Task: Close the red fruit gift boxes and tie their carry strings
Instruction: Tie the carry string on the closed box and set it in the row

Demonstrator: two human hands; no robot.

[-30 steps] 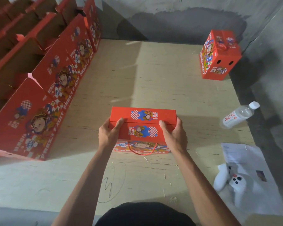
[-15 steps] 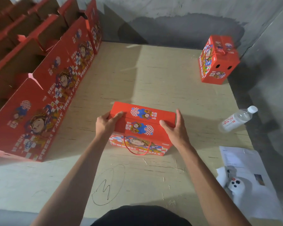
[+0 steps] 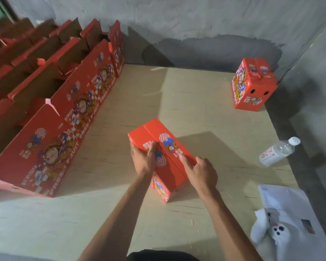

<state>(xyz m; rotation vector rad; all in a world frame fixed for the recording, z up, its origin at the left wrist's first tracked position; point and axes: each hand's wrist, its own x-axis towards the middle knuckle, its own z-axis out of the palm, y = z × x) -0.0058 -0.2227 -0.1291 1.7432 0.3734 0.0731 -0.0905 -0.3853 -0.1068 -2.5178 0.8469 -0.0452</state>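
Along the left edge of the plywood board (image 3: 205, 102) stands a row of open boxes (image 3: 51, 147), flaps up and brown insides showing, lined up within easy reach, presumably waiting their turn to be shut.

Now to the middle, nearer the front edge: 1 red box (image 3: 164, 147) sits angled on the board, its 2 top flaps folded down and meeting at a seam. The left hand (image 3: 144, 161) lies over the near-left part of the lid, fingers laid fairly flat and pressing down, likely to keep that flap from springing up. No carry string shows from here, so tying looks not yet done.

Just right of it, the right hand (image 3: 200, 172) has its index finger stretched out onto the other flap close to the seam, the other fingers curled back and holding nothing, steadying that side, I'd say.

Over in the far right corner sits 1 closed box (image 3: 252, 91) with its string knotted on top, parked clear of the work. By the right edge lies a water bottle (image 3: 279, 151), and at the front right corner papers (image 3: 290, 213) with a white soft toy (image 3: 267, 230).
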